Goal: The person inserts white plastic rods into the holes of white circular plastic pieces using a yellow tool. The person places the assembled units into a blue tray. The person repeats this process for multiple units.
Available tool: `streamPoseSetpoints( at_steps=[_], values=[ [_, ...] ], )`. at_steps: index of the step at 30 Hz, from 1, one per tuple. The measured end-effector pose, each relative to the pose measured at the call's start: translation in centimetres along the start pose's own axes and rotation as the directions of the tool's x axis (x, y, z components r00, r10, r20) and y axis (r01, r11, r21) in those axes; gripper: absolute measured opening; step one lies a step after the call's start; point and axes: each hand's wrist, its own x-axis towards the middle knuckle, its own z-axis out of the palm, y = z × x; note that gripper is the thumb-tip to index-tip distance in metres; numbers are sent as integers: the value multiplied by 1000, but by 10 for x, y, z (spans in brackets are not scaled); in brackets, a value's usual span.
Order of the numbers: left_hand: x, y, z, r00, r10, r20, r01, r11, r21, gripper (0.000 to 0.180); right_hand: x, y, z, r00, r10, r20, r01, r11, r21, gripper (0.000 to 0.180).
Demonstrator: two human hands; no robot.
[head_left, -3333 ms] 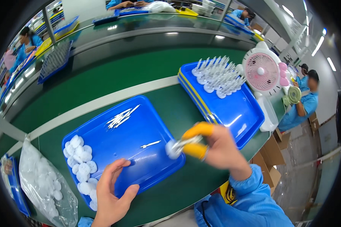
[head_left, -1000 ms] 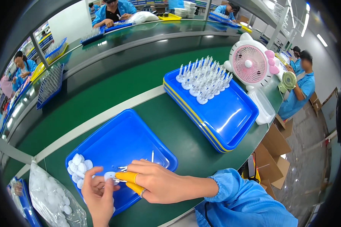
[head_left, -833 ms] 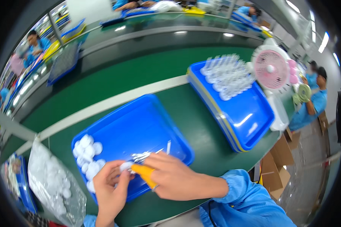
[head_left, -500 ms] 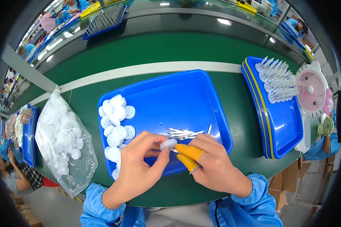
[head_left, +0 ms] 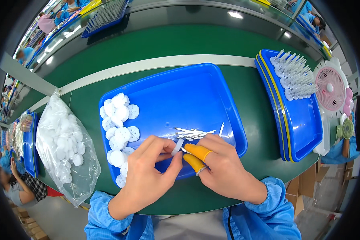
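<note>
Over the near edge of a blue tray (head_left: 176,96), my left hand (head_left: 148,176) pinches a translucent white plastic disc (head_left: 177,146) between thumb and fingers. Its edge is turned toward me. My right hand (head_left: 224,170), with yellow covers on two fingers, pinches a thin white stick (head_left: 183,149). Only the stick's short end shows, close against the disc; whether it sits in the disc I cannot tell. Just beyond my hands lies a loose bunch of thin white sticks (head_left: 190,133). White round discs with small holes (head_left: 119,138) are heaped along the tray's left side.
At the left lies a clear plastic bag (head_left: 66,144) of white discs. Stacked blue and yellow trays (head_left: 300,136) stand at the right, with upright stick-and-disc pieces (head_left: 294,76) on top. A pink and white fan (head_left: 330,88) is beside them. Other people work beyond the bench.
The disc in my left hand has turned from lying nearly flat to standing more on edge. My right fingers have shifted slightly at the stick. The whole view has moved a little.
</note>
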Motion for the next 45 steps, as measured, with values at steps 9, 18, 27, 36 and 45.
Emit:
streamPoseSetpoints(
  at_steps=[9,18,27,36,45],
  values=[
    [-5,5,-1,999,25,32,-28,994,103,15,-5,-5,11,993,-1,-121,6,999,40,38],
    [-7,-3,4,1000,3,-31,2,990,143,18,6,3,-13,996,47,-81,-50,998,-42,36],
    [4,3,-9,996,-83,28,82,996,20,10,-8,19,-55,986,58,157,19,893,-449,15],
    [2,4,-6,987,-129,95,137,986,-90,14,1,-8,-29,1000,23,17,-23,1000,-2,37],
    [1,2,-3,998,-42,48,42,999,-14,15,-1,3,-22,992,8,127,-2,999,-44,41]
  ],
)
